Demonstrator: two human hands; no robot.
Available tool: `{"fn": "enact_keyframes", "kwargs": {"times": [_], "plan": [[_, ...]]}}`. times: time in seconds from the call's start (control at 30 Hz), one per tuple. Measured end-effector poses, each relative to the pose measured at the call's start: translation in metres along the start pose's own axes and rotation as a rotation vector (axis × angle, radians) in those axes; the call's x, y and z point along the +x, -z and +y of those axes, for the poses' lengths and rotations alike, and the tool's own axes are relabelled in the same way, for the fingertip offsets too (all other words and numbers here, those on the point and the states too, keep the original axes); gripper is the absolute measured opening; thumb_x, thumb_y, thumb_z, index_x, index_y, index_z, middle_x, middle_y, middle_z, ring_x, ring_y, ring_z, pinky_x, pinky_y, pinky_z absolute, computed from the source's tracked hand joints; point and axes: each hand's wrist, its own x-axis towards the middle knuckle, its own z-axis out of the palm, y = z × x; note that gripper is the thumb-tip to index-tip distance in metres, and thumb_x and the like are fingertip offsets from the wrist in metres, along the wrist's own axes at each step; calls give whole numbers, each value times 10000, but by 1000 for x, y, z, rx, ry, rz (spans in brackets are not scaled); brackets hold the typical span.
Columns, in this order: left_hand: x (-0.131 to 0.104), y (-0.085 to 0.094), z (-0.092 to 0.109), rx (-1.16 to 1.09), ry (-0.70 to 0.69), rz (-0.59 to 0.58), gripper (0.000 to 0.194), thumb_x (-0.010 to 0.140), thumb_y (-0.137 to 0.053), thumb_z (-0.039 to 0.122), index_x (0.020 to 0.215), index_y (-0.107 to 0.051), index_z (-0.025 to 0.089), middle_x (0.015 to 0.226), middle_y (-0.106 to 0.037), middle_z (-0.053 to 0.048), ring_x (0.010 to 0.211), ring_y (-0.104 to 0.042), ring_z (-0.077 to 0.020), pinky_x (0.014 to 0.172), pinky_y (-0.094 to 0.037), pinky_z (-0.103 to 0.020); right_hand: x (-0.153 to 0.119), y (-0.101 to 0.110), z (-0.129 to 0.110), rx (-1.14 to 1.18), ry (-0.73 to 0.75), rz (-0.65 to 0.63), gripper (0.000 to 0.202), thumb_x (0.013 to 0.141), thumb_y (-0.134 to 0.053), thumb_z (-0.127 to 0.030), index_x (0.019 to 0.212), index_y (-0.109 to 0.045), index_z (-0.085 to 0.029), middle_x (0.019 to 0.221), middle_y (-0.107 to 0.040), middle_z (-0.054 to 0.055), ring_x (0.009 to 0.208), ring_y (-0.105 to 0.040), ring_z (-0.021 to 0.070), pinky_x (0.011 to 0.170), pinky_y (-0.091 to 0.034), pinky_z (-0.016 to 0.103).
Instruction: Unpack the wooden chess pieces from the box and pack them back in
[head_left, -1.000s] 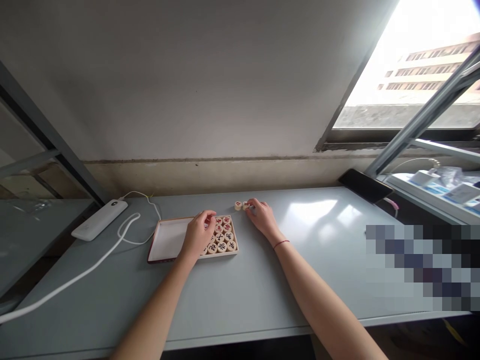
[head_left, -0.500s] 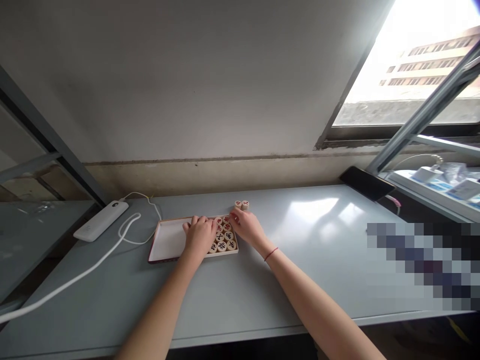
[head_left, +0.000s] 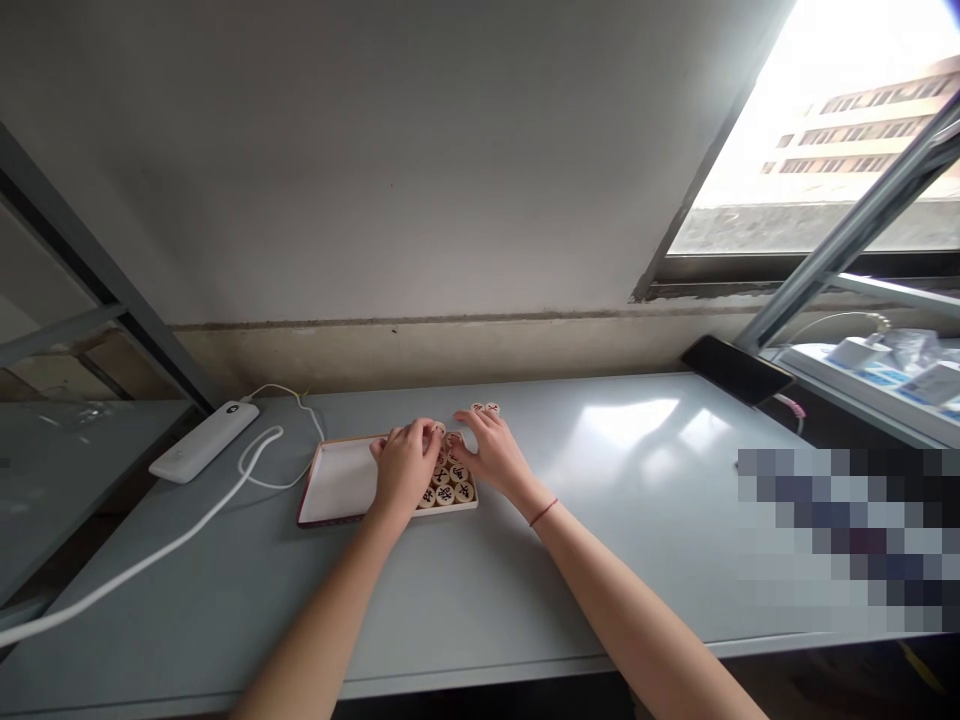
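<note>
From here I count two hands: one left (head_left: 403, 468), one right (head_left: 496, 455). Around their fingers is one box (head_left: 450, 509), with five black-marked pieces (head_left: 445, 494) readable; the others are too covered to number. Two piece tops (head_left: 492, 408) show just past the right hand. Left of the left hand: one lid (head_left: 341, 480), one power bank (head_left: 202, 442). Round the right wrist: one bracelet (head_left: 543, 513).

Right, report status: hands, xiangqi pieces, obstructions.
Left hand at a xiangqi piece, grip unclear. Right hand open over the box's right side. Both hands partly hide boxed pieces; two pieces outside.
</note>
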Motion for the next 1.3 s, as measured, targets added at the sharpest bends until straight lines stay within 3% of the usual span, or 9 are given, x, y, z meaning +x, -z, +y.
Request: {"fn": "enact_keyframes", "kwargs": {"times": [0.13,0.27,0.5,0.63,0.8,0.97,1.1,1.2,1.3], "plan": [[-1,6,1,-364,19,-3,210,909,-454,387,958,-582,229,887,-701,-29,837,-642,-186,795,-451,-319,-1,0,-9,70,124,37,296,860,-516,-223,1154,-547,-204,1070,-651,103,973,-575,248,846,-456,382],[-2,7,0,-672,85,-55,275,873,-495,457,944,-583,207,904,-697,-41,840,-658,-181,716,-511,-279,1,1,-8,93,137,95,268,880,-484,-214,1138,-556,-204,1056,-660,93,959,-585,229,850,-463,361],[2,3,-11,-948,198,35,283,821,-586,411,988,-567,184,973,-698,-77,912,-671,-183,852,-518,-330,4,19,55,-19,-252,384,278,780,-515,-217,1031,-627,-175,1028,-655,102,949,-566,245,868,-451,372],[4,1,-16,-913,244,11,296,791,-612,370,1024,-607,188,1006,-682,-71,908,-665,-181,819,-534,-317,0,15,81,-69,-366,311,327,753,-500,-221,1050,-632,-188,971,-674,85,849,-571,230,800,-453,362],[2,2,-13,-863,272,-17,353,757,-629,312,1089,-602,195,1068,-651,-74,886,-648,-167,720,-557,-270,-4,5,83,-151,-397,137,181,774,-517,-211,891,-654,-226,866,-693,43,847,-561,222,752,-434,322],[-3,5,-8,-586,104,-28,307,808,-592,346,1083,-611,211,912,-671,-38,746,-633,-153,721,-535,-287,-1,12,64,-160,-371,179,149,794,-530,-202,853,-667,-211,948,-691,79,903,-569,239,793,-432,345],[-5,1,-8,-308,-131,56,234,828,-580,295,1044,-613,210,901,-661,-48,765,-615,-177,766,-501,-308,1,10,17,185,-202,146,163,831,-524,-278,900,-652,-206,857,-697,52,793,-606,186,729,-469,293],[-6,0,-8,-247,-203,38,241,844,-545,228,1078,-598,216,942,-665,-55,803,-626,-188,763,-498,-304,-1,4,-23,415,-205,48,184,817,-550,-332,913,-652,-213,826,-697,33,719,-621,157,621,-482,249],[-7,1,-8,-229,-223,32,265,853,-520,192,1106,-585,233,997,-662,-58,864,-630,-194,790,-494,-303,-2,1,-40,478,-238,66,191,790,-567,-327,910,-659,-211,812,-701,34,679,-624,151,606,-497,252]]}}
